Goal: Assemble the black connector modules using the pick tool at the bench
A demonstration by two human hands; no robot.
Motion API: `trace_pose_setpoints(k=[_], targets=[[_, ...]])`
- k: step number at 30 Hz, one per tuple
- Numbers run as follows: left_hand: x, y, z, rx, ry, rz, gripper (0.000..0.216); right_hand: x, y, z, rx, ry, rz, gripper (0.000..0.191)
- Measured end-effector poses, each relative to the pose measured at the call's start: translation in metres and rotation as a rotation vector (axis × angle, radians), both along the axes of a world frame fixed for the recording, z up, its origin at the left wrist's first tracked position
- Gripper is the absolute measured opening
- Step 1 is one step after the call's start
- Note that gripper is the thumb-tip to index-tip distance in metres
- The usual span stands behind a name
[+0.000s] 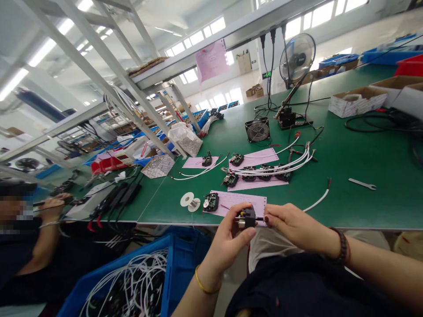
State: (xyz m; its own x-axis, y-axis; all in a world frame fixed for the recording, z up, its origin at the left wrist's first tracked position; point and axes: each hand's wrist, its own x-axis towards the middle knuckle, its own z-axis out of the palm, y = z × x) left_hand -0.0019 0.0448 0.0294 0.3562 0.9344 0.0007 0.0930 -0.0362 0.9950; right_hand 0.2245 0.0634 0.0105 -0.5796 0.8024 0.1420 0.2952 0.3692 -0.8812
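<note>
My left hand (229,233) grips a small black housing (248,218) with a silver cylindrical part and a yellow spot, held just above the table's front edge. A short dark cable end (259,219) leaves the housing on its right, and my right hand (287,224) pinches it with closed fingers. Beyond that hand a white cable (317,201) curves up to bare red and dark wire ends; whether it joins the pinched piece is hidden. On the pink sheet (243,200) behind my hands lies a black circuit assembly (210,202).
Several more circuit assemblies with white cables (280,169) lie farther back. Around them are a solder spool (191,201), a wrench (362,184), a small fan (257,130) and a stand (287,118). A blue crate (170,264) of cables stands below left, near another person's hand (53,207).
</note>
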Motion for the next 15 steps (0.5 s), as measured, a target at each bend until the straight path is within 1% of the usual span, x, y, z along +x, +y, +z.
trace_pose_setpoints(k=[1, 2, 3, 4, 6, 7, 8, 9, 10, 11, 14, 15], targets=[[-0.002, -0.001, 0.003, 0.078, 0.034, -0.019, 0.054, 0.001, 0.001, 0.000, -0.161, 0.060, 0.112, 0.049], [-0.004, -0.002, 0.005, 0.144, 0.073, -0.022, 0.052, 0.000, 0.002, 0.000, -0.270, 0.109, 0.182, 0.052], [-0.005, -0.002, 0.006, 0.174, 0.107, -0.013, 0.051, -0.001, 0.002, 0.000, -0.295, 0.136, 0.185, 0.053], [-0.005, -0.001, 0.005, 0.161, 0.121, 0.006, 0.051, -0.002, 0.002, 0.000, -0.231, 0.133, 0.119, 0.052], [-0.003, 0.003, 0.000, 0.040, 0.068, 0.050, 0.056, -0.006, 0.001, -0.001, 0.052, 0.064, -0.122, 0.043], [-0.001, 0.005, -0.004, -0.030, 0.025, 0.064, 0.059, -0.007, 0.000, -0.002, 0.184, 0.021, -0.220, 0.039], [0.000, 0.006, -0.007, -0.078, -0.012, 0.074, 0.061, -0.008, 0.000, -0.003, 0.270, -0.011, -0.277, 0.037], [0.000, 0.007, -0.009, -0.091, -0.034, 0.073, 0.061, -0.008, 0.000, -0.003, 0.295, -0.023, -0.292, 0.036], [-0.001, 0.007, -0.009, -0.071, -0.036, 0.060, 0.059, -0.007, 0.000, -0.004, 0.255, -0.004, -0.261, 0.037], [-0.003, 0.006, -0.007, -0.017, -0.022, 0.034, 0.057, -0.005, 0.000, -0.004, 0.147, 0.041, -0.181, 0.039], [-0.010, 0.001, 0.004, 0.235, 0.083, -0.066, 0.050, -0.001, 0.001, -0.004, -0.392, 0.192, 0.229, 0.045], [-0.011, 0.000, 0.007, 0.272, 0.116, -0.076, 0.048, 0.000, 0.000, -0.004, -0.484, 0.212, 0.291, 0.047]])
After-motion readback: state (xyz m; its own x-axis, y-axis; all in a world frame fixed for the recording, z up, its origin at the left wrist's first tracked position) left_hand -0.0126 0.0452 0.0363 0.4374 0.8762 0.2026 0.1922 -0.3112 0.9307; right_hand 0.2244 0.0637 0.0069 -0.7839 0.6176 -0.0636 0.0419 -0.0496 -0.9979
